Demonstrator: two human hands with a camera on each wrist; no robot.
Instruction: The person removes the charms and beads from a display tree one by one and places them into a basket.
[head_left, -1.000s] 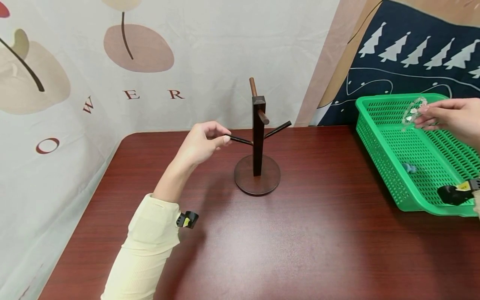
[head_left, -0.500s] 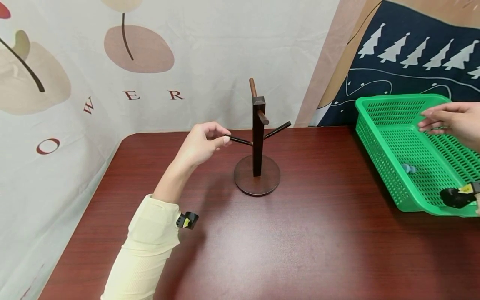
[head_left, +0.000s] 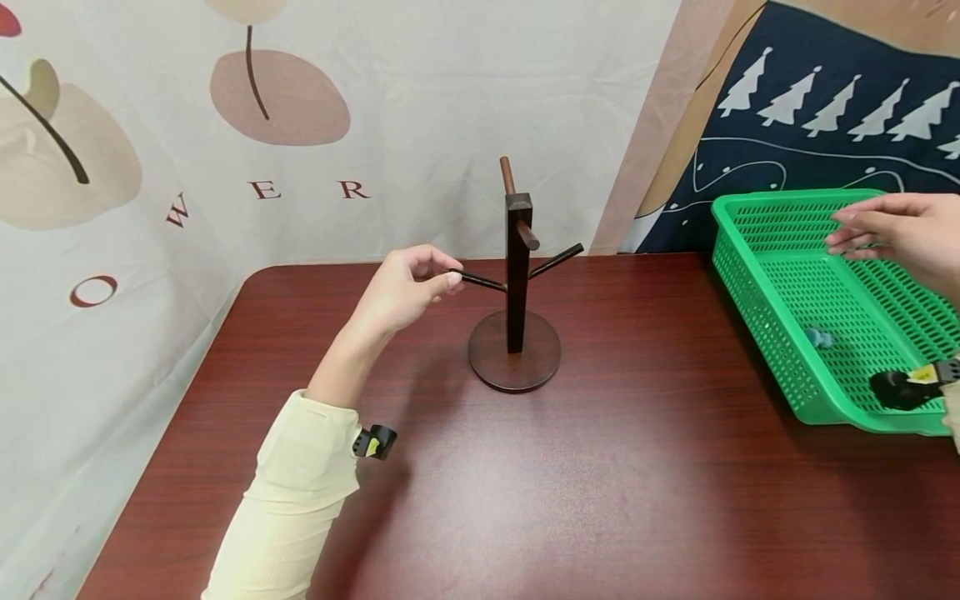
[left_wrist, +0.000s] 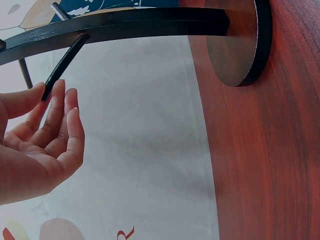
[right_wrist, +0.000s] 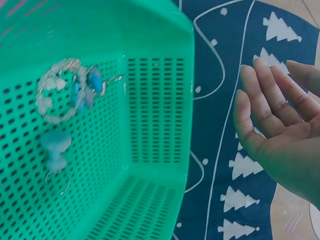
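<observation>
My left hand (head_left: 405,287) pinches the tip of a black side peg (head_left: 482,282) between thumb and index finger. That peg belongs to a dark wooden stand (head_left: 516,300) standing upright on a round base. Over the green basket (head_left: 776,333) hovers my right hand (head_left: 903,233), its fingers loosely extended and holding nothing. In the right wrist view a clear beaded bracelet (right_wrist: 45,102) lies in the basket, touching a blue dangling trinket (right_wrist: 94,78). A pale blue piece with thin metal hooks (right_wrist: 56,142) lies near them.
The reddish-brown table (head_left: 600,492) carries the stand near its back edge and the basket at its right. A printed cloth (head_left: 420,100) hangs directly behind the table. Small black cameras are strapped to both wrists.
The bracelet has left my right hand and lies in the basket. That hand has loosened its fingers and shifted only slightly. My left hand keeps its pinch on the peg.
</observation>
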